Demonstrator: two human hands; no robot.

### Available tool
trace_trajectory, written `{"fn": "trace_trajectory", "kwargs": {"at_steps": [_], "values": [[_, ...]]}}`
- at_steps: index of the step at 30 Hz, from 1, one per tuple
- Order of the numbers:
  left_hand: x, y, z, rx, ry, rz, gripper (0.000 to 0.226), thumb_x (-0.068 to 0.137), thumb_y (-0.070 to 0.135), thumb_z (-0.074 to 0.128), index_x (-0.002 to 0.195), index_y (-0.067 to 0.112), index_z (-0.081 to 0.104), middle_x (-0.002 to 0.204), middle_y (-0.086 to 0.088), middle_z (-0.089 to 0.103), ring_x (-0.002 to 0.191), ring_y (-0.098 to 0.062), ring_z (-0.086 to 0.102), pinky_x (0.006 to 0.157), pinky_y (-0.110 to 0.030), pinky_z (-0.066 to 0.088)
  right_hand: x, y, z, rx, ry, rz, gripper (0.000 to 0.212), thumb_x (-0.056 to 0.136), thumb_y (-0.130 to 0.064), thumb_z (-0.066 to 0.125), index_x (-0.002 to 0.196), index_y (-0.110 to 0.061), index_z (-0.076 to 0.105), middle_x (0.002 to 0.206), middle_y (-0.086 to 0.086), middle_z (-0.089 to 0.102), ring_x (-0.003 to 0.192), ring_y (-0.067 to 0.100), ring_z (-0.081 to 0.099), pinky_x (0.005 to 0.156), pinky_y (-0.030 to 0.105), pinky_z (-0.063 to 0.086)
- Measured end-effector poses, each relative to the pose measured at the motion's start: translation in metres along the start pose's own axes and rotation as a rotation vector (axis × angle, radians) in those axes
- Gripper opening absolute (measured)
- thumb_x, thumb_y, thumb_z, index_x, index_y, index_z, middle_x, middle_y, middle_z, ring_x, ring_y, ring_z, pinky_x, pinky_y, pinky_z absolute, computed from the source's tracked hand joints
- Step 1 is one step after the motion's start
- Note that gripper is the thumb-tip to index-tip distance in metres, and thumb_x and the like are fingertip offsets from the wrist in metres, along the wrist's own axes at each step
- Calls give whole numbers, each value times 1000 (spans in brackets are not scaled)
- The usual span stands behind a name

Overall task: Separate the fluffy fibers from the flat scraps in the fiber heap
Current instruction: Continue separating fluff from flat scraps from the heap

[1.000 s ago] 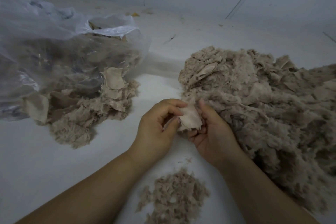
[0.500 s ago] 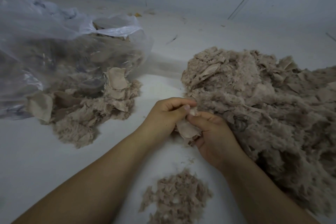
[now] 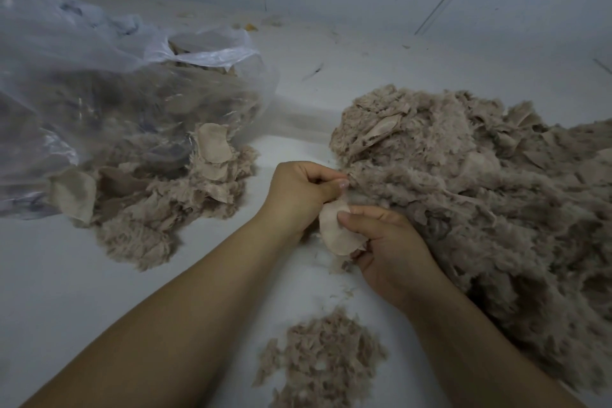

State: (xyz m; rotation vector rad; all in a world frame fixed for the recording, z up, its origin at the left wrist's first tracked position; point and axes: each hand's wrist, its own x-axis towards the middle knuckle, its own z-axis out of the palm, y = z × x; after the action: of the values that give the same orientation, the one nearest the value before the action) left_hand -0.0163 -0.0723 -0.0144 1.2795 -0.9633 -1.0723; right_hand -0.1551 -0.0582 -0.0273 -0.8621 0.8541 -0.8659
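Stripping step. The right hand pinches a flat, pale beige oval fabric scrap at the near-left edge of the large grey-brown fiber heap on the white counter; the left hand pinches fluff at the scrap's top. Next, probably: pull the two apart and drop the fluff onto the small near pile.

No text, label, brand, number or sign can be read anywhere in the view.
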Motion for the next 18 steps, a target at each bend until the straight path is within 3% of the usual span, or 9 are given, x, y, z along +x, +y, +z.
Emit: {"fn": "trace_trajectory", "kwargs": {"at_steps": [2, 5, 8, 10, 12, 13, 15, 17, 18], "values": [[7, -5, 3, 122, 60, 91, 17, 78, -4, 76, 73, 13, 76, 66, 1, 73, 63, -6, 67, 60, -21, 53, 0, -1, 1, 25, 10, -1, 18, 71, -12, 67, 83, 0, 71, 75, 14, 70, 62, 18, 63, 56, 25, 47], [13, -15, 2, 222, 50, 143, 10, 81, 1, 75, 83, 11, 77, 80, -8, 74, 73, -18, 69, 72, -37, 59, 2, -1, 4, 148, 86, -6, 18, 84, -7, 61, 97, 4, 66, 79, 16, 65, 60, 17, 57, 52, 23, 41], [14, -15, 0, 433, 25, 274, 12, 90, 13, 69, 98, 18, 76, 101, 0, 68, 93, -17, 66, 83, -36, 55, 4, -1, 3, 258, 151, 2, 22, 93, -9, 57, 107, 4, 66, 89, 19, 69, 65, 19, 61, 54, 23, 45], [7, -8, -3, 497, 123, 281, 14, 95, 24, 62, 83, 26, 70, 92, 3, 67, 83, -18, 67, 72, -38, 55, 2, -1, 5, 277, 172, -2, 33, 89, -14, 61, 114, 7, 64, 108, 30, 66, 85, 32, 57, 76, 35, 43], [-4, 1, -6, 328, 151, 151, 32, 97, 36, 57, 78, 11, 64, 73, -9, 69, 52, -19, 65, 46, -32, 51, -1, -3, 9, 275, 190, -16, 46, 81, -18, 65, 118, 10, 61, 113, 34, 62, 93, 34, 50, 83, 43, 37], [-12, 4, -10, 269, 85, 84, 43, 95, 43, 58, 77, 5, 62, 61, -9, 67, 39, -18, 59, 37, -26, 44, -1, -4, 10, 267, 193, -25, 47, 80, -19, 65, 117, 10, 61, 109, 33, 62, 88, 34, 52, 80, 41, 39], [-29, 6, -19, 331, -137, 3, 53, 85, 50, 66, 70, -1, 62, 43, -4, 58, 28, -16, 46, 35, -17, 33, 1, -3, 7, 247, 180, -23, 38, 87, -17, 61, 113, 11, 61, 102, 29, 61, 82, 33, 55, 77, 42, 43], [-42, 8, -22, 354, -312, -41, 42, 84, 35, 73, 65, -1, 63, 40, 0, 55, 27, -13, 41, 36, -15, 29, 2, -1, 3, 233, 161, -17, 29, 95, -15, 55, 109, 11, 60, 95, 26, 64, 80, 32, 60, 79, 44, 46], [-44, 8, -24, 311, -346, -55, 36, 87, 25, 72, 62, 0, 63, 39, 1, 55, 27, -10, 40, 36, -15, 29, 3, 0, 2, 230, 150, -22, 26, 96, -14, 53, 104, 9, 61, 84, 21, 67, 71, 27, 62, 73, 39, 49]]}}
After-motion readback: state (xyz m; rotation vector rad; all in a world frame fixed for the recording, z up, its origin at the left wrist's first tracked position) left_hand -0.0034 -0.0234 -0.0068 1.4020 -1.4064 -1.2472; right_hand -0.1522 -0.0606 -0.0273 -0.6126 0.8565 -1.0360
